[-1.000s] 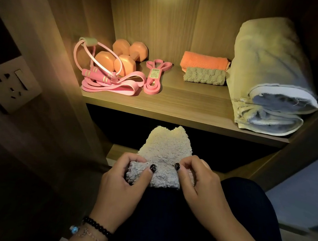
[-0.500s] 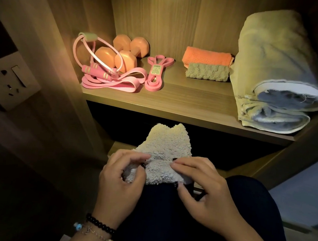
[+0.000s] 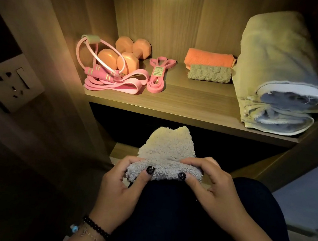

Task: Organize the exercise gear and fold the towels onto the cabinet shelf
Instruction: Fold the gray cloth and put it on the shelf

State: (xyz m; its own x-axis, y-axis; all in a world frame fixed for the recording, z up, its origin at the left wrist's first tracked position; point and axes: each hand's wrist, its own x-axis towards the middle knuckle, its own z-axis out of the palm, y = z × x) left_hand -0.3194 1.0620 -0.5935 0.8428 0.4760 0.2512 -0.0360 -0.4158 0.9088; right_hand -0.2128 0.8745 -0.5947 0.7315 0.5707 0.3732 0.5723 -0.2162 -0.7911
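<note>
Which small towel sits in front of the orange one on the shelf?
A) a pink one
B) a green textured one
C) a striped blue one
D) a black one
B: a green textured towel lies right in front of the folded orange towel on the shelf, between the pink bands and the big rolled towel.

dim scene, warm light from above on shelf (image 3: 196,105), dark foreground, wide-angle edge distortion
</note>
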